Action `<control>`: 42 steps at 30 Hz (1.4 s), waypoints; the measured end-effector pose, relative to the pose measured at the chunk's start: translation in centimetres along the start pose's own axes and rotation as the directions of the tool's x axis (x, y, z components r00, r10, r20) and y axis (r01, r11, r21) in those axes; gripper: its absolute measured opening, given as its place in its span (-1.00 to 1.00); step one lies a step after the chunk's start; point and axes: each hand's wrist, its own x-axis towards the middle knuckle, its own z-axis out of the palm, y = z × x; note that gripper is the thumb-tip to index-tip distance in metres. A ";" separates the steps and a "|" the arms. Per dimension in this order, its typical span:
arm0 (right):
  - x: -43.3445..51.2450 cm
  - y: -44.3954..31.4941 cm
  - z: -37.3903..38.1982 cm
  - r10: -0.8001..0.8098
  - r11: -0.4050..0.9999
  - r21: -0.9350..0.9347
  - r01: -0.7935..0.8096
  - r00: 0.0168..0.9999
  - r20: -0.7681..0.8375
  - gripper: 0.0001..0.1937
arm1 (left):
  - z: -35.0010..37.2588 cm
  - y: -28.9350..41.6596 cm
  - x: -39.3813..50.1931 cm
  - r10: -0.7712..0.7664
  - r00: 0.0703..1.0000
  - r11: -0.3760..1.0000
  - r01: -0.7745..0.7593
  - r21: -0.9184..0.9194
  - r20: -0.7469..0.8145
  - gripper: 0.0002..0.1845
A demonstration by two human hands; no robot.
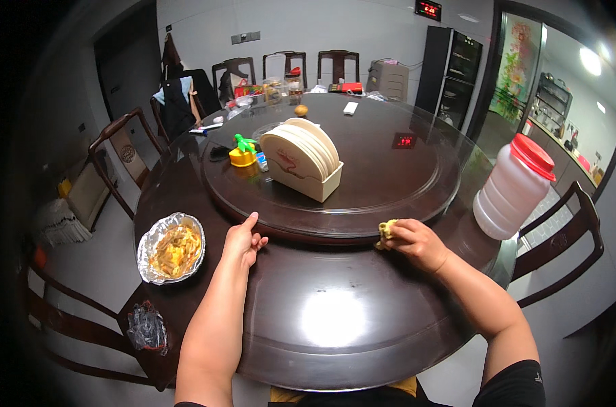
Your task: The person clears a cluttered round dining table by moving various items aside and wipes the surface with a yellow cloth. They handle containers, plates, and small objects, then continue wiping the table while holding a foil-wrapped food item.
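My left hand (pixel 245 239) rests at the near left rim of the round glass turntable (pixel 389 188), thumb on top and fingers under or against the edge; it holds no separate object. My right hand (pixel 417 244) grips a crumpled yellowish cloth (pixel 386 234) against the turntable's near right rim. On the turntable, between and beyond my hands, stands a cream holder (pixel 308 183) with several round boards or mats upright in it. Left of it are a yellow pot with a green plastic plant (pixel 243 151) and a small blue and white packet (pixel 261 162).
A foil-lined dish of food (pixel 175 249) sits on the dark table (pixel 287 300) at left. A large plastic jar with a red lid (pixel 514 185) stands at right. A bundled plastic bag (pixel 147 328) lies on a chair. Jars and boxes crowd the far edge.
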 end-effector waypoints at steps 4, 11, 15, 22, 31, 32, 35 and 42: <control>-3.2 1.4 -0.1 0.195 0.979 0.064 -0.192 0.980 -0.038 -0.73 | 1.6 -1.4 -1.4 -0.016 0.999 0.999 0.014 0.036 0.038 -0.71; -2.3 3.4 0.9 0.840 0.529 0.307 -0.791 0.539 -0.060 -0.75 | 5.5 -3.2 -5.1 -0.135 0.957 0.978 0.088 0.187 0.256 -0.64; 1.7 0.3 3.3 0.778 0.622 0.200 -0.757 0.627 -0.045 -0.77 | 5.8 -2.7 -5.8 -0.283 0.883 0.929 0.154 0.337 0.375 -0.40; 12.0 -6.4 9.6 0.579 0.774 0.327 -0.542 0.815 -0.021 -0.72 | 2.6 1.2 -4.0 -0.329 0.918 0.677 0.066 0.733 0.222 -0.23; 14.4 -4.6 12.2 0.522 0.838 0.238 -0.492 0.849 -0.083 -0.78 | -0.4 1.1 -1.6 0.006 1.000 0.933 -0.010 0.360 0.012 -0.41; 13.4 -4.1 11.7 0.524 0.838 0.236 -0.492 0.846 -0.096 -0.78 | -0.4 1.0 -1.6 0.003 1.000 0.946 -0.007 0.325 0.014 -0.42; 10.6 -2.9 10.0 0.529 0.842 0.205 -0.500 0.838 -0.130 -0.78 | -0.2 1.0 -2.0 -0.054 0.997 0.964 0.037 0.262 0.059 -0.42; 4.0 2.1 6.4 0.634 0.759 0.280 -0.588 0.766 -0.107 -0.79 | 1.0 1.6 -3.9 -0.241 0.946 0.888 0.125 0.443 0.215 -0.32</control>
